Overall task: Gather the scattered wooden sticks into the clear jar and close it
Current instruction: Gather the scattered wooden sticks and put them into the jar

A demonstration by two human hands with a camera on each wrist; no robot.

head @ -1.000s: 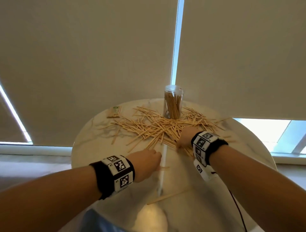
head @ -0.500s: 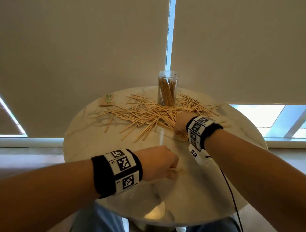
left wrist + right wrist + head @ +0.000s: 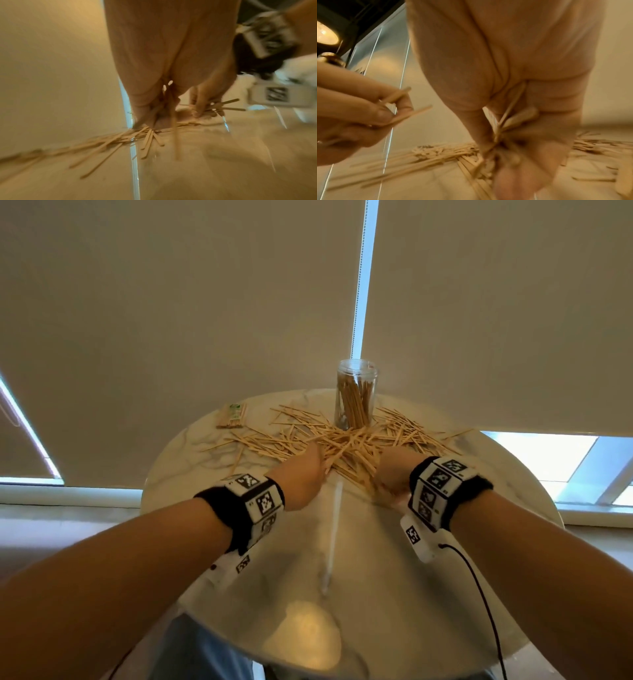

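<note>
A clear jar [image 3: 356, 400] stands open at the far side of the round table, partly filled with upright wooden sticks. Loose sticks [image 3: 346, 443] lie heaped in front of it and spread to both sides. My left hand [image 3: 313, 465] is at the heap's near left edge, and its curled fingers [image 3: 145, 108] hold a few sticks. My right hand [image 3: 388, 472] is at the near right edge and grips a small bundle [image 3: 510, 121]. In the right wrist view the left hand [image 3: 385, 112] pinches sticks. No lid is in view.
A small banded bundle of sticks [image 3: 233, 416] with a green label lies at the table's far left. The marble table [image 3: 359, 577] is glossy, with a bright window reflection down its middle. Window blinds hang right behind the jar. A cable trails from my right wrist.
My left hand picked up the lone stick near the table's front and moved forward to the heap. The right hand stayed at the heap's right edge.
</note>
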